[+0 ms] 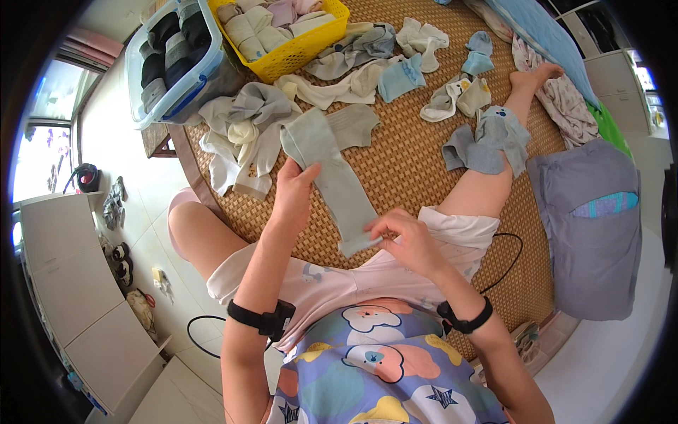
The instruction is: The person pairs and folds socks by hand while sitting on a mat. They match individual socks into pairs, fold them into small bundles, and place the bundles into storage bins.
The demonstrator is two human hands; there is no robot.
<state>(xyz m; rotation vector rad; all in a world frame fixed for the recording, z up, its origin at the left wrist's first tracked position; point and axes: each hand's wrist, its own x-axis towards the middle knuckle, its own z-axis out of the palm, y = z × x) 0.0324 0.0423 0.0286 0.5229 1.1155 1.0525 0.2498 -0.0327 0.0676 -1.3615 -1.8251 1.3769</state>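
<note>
A pale grey-green sock [339, 185] stretches between my two hands above the woven mat. My left hand [296, 185] grips it near the heel, thumb on top. My right hand [402, 238] pinches the cuff edge at the lower end between thumb and fingers. Just behind it a grey sock [354, 126] lies on the mat. White and grey socks [254, 132] are heaped to the left. Further off lie light blue socks [401, 78] and white socks with a yellow pattern [456, 98]. Grey-blue socks [484, 146] rest over my right lower leg.
At the back left, a clear plastic bin [212, 58] holds rolled dark socks, beside a yellow basket [296, 50] of folded light socks. A grey pillow [588, 265] lies at the right, with blue bedding [551, 47] behind. A black cable [516, 259] curves beside my right thigh.
</note>
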